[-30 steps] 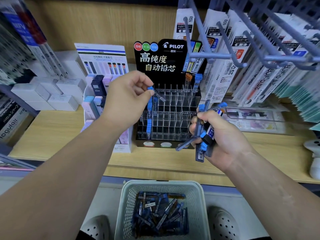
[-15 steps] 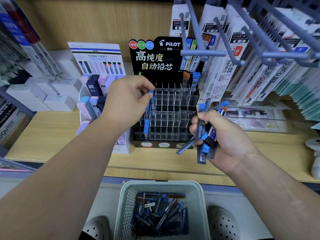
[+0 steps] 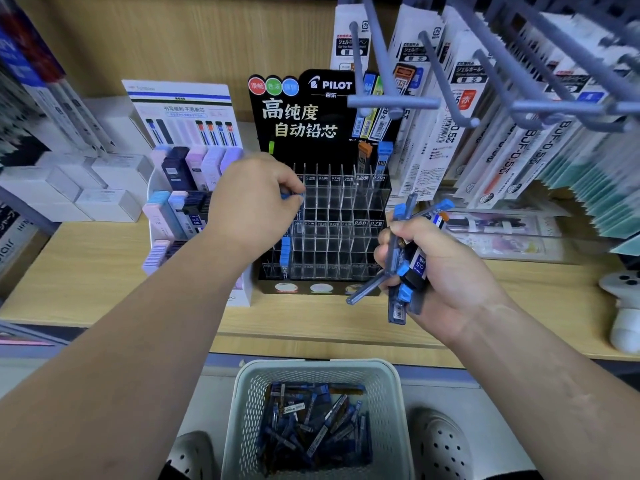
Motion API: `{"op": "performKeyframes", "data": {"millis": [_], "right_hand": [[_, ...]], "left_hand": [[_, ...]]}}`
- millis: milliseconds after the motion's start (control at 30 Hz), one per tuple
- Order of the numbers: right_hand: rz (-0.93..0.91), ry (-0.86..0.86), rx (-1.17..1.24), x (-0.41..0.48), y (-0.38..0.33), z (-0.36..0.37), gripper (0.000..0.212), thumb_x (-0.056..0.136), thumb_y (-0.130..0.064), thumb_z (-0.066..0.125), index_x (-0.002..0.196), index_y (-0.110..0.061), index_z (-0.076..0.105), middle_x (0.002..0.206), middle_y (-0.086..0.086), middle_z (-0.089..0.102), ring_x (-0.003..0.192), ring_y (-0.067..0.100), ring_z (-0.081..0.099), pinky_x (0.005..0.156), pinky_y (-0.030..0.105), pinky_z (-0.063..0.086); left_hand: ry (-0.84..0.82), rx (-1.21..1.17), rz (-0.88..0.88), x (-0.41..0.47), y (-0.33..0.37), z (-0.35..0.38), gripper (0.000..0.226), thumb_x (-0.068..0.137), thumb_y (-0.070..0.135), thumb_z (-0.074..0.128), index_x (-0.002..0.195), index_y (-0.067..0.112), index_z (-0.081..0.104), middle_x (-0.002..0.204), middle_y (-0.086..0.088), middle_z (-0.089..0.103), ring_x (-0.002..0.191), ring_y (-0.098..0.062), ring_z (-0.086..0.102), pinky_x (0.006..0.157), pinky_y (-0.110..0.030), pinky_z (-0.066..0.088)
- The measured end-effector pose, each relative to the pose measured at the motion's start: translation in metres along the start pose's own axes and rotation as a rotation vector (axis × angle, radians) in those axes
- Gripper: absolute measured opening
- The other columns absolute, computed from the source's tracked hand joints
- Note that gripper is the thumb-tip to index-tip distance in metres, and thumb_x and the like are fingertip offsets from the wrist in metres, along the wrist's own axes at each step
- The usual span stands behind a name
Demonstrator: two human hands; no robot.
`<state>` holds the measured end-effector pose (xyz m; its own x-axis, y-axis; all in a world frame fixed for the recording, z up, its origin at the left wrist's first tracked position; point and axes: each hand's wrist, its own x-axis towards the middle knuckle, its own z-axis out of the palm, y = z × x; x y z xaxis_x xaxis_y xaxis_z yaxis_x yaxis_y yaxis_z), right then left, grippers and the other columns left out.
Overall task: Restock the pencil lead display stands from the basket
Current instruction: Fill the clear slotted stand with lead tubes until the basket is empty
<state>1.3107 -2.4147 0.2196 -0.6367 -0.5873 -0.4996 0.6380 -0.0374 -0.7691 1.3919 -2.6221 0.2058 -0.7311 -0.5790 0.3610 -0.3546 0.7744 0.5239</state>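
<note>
Pencil lead cases (image 3: pixel 396 254) being held at a black display stand (image 3: pixel 341 237) on a wooden shelf (image 3: pixel 86 271).
The left hand (image 3: pixel 254 206) is pinching a blue-capped case (image 3: pixel 289 196) at the stand's upper left slots. The right hand (image 3: pixel 446 278) is gripping a bundle of cases just beside the stand's right front. More cases are lying in the pale basket (image 3: pixel 244 410) below.
</note>
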Motion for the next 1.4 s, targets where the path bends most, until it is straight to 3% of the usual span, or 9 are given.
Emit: {"op": "performKeyframes", "data": {"millis": [200,333,400,500,700,900,1000,1133,1400], "right_hand": [[-0.039,0.014,0.045,0.000,-0.002,0.004,0.004,0.091,-0.012,0.066,0.090,-0.015,0.063,0.072,0.002,0.064,0.061,0.013,0.063,0.041,0.023,0.043],[-0.073,0.035,0.034,0.003,-0.002,0.006,0.003,0.090,-0.012,0.064,0.089,-0.012,0.062,0.070,0.005,0.062,0.057,0.015,0.061,0.046,0.025,0.048],[-0.079,0.048,0.022,0.003,-0.001,0.008,0.006,0.090,-0.012,0.064,0.095,-0.010,0.062,0.072,0.007,0.062,0.058,0.016,0.061,0.049,0.027,0.051],[-0.084,0.053,0.010,0.001,0.002,0.010,0.009,0.090,-0.012,0.065,0.098,-0.012,0.061,0.074,0.008,0.062,0.059,0.017,0.062,0.049,0.027,0.052],[-0.077,0.055,-0.008,0.000,0.004,0.012,0.010,0.090,-0.013,0.068,0.098,-0.013,0.061,0.069,0.004,0.066,0.061,0.015,0.063,0.047,0.026,0.048],[-0.081,0.054,-0.010,0.002,0.005,0.014,0.012,0.090,-0.013,0.068,0.098,-0.013,0.059,0.068,0.005,0.066,0.058,0.016,0.059,0.045,0.027,0.043],[-0.074,0.051,-0.012,0.001,0.007,0.016,0.009,0.091,-0.012,0.068,0.094,-0.013,0.059,0.067,0.005,0.065,0.059,0.017,0.059,0.045,0.027,0.043],[-0.072,0.036,-0.037,0.001,0.009,0.017,0.010,0.091,-0.012,0.067,0.086,-0.016,0.060,0.066,0.003,0.065,0.064,0.018,0.057,0.047,0.027,0.041],[-0.065,0.049,-0.054,0.004,0.006,0.013,0.008,0.090,-0.013,0.069,0.090,-0.016,0.061,0.068,0.003,0.066,0.064,0.018,0.061,0.047,0.027,0.041]], "left_hand": [[-0.037,-0.192,-0.030,-0.018,0.036,-0.013,0.011,0.086,0.033,0.074,0.078,0.026,0.072,0.067,0.008,0.065,0.055,0.000,0.050,0.057,-0.022,0.039],[-0.396,-0.480,-0.105,-0.049,0.064,-0.011,0.016,0.077,0.033,0.083,0.072,0.023,0.072,0.061,0.005,0.066,0.046,-0.003,0.050,0.051,-0.024,0.041],[-0.482,-0.460,-0.068,-0.061,0.068,-0.008,0.013,0.076,0.025,0.085,0.074,0.024,0.072,0.061,0.011,0.066,0.045,0.000,0.050,0.051,-0.020,0.041],[-0.436,-0.366,-0.056,-0.069,0.068,-0.010,0.013,0.079,0.019,0.083,0.073,0.023,0.073,0.058,0.014,0.064,0.049,0.004,0.054,0.054,-0.010,0.038],[-0.477,-0.246,-0.028,-0.075,0.060,-0.026,0.006,0.087,0.022,0.076,0.081,0.020,0.075,0.064,0.010,0.068,0.055,0.000,0.058,0.055,-0.011,0.041],[-0.549,-0.367,-0.162,-0.075,0.037,-0.041,0.017,0.095,0.010,0.063,0.102,0.024,0.070,0.077,0.005,0.070,0.060,-0.014,0.068,0.059,-0.037,0.057],[-0.531,-0.483,-0.226,-0.069,0.030,-0.045,0.024,0.099,0.005,0.055,0.111,0.024,0.063,0.092,0.001,0.066,0.062,-0.025,0.070,0.054,-0.029,0.052],[-0.509,-0.577,-0.254,-0.058,0.026,-0.046,0.043,0.100,-0.004,0.044,0.132,0.024,0.051,0.103,-0.005,0.057,0.071,-0.029,0.074,0.066,-0.037,0.059],[-0.093,-0.842,-0.279,-0.025,0.026,-0.043,0.019,0.100,0.001,0.051,0.104,0.018,0.059,0.077,-0.006,0.073,0.086,-0.029,0.075,0.081,-0.047,0.057]]}}
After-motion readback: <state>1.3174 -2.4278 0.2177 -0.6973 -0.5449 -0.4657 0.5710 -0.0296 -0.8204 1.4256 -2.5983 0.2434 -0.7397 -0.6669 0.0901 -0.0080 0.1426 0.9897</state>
